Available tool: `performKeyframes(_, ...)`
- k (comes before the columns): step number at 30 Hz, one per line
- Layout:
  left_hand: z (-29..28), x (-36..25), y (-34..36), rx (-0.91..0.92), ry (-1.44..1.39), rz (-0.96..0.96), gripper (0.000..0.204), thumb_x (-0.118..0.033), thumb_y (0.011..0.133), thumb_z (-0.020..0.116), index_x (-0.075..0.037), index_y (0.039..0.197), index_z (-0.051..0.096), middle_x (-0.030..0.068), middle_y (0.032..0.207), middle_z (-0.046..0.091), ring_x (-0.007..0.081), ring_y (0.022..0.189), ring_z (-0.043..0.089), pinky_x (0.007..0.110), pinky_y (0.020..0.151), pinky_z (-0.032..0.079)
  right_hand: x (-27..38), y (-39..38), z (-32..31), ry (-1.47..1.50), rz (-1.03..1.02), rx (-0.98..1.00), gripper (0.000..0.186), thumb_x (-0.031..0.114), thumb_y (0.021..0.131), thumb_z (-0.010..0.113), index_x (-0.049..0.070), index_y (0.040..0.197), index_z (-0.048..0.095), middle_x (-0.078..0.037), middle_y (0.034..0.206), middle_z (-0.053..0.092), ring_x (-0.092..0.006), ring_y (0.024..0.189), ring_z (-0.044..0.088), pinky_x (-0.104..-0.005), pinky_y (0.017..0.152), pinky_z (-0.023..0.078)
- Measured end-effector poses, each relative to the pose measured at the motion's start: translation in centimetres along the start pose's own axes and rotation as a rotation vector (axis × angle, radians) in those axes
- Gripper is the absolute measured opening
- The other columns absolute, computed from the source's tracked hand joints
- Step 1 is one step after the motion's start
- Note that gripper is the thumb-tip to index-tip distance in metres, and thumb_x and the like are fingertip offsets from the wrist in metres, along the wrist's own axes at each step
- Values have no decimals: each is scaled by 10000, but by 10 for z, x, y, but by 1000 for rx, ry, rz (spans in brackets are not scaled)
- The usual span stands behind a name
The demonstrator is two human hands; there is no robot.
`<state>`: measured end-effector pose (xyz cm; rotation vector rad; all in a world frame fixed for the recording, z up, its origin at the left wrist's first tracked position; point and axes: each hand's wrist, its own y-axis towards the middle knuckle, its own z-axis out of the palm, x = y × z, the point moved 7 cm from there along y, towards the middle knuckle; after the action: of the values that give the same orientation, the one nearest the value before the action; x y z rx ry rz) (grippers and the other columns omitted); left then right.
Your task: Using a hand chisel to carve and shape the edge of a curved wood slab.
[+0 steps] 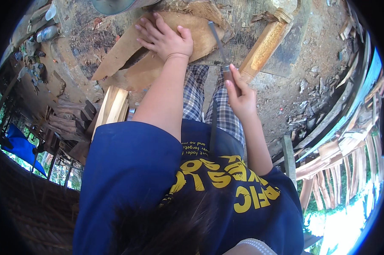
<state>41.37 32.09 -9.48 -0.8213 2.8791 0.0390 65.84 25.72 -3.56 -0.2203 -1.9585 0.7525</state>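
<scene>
My left hand (170, 42) lies with its fingers spread on a flat, brown, leather-like sheet (120, 52) with a long slit-like gap. The sheet rests in front of my knees on a worn wooden surface (83, 32). My right hand (244, 98) is closed round the handle of a chisel-like tool (219, 43). Its long, thin metal shaft points away from me, and the tip is over or against the sheet's right part; contact cannot be made out. Just right of the tool lies a long yellowish-brown wooden piece (265, 47) with a patterned face.
A rounded grey-green object (111, 5) stands at the far edge. Pale split wood (112, 106) is beside my left leg. Stones and a plastic bottle (47, 33) lie at the far left. Wood scraps (304, 110) litter the ground at right, before a slatted wooden fence (328, 187).
</scene>
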Motion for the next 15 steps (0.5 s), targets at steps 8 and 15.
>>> performKeyframes(8, 0, -3, 1, -9, -10, -6, 805, -356, 807, 554, -38, 1493, 276, 323, 1567, 175, 540, 1479, 46, 712, 1146, 19, -8, -7, 19, 93, 118, -13, 446, 182, 969, 642, 140, 1407, 568, -202, 1050, 734, -232, 955, 735, -329, 802, 559)
performKeyframes(15, 3, 0, 0, 1, 12, 6, 794, -365, 827, 547, -52, 1491, 247, 314, 1574, 154, 538, 1477, 42, 712, 1139, 37, 7, 15, 22, 70, 1, -64, 451, 124, 978, 629, 83, 1420, 545, -184, 1152, 714, -171, 1031, 687, -318, 890, 530)
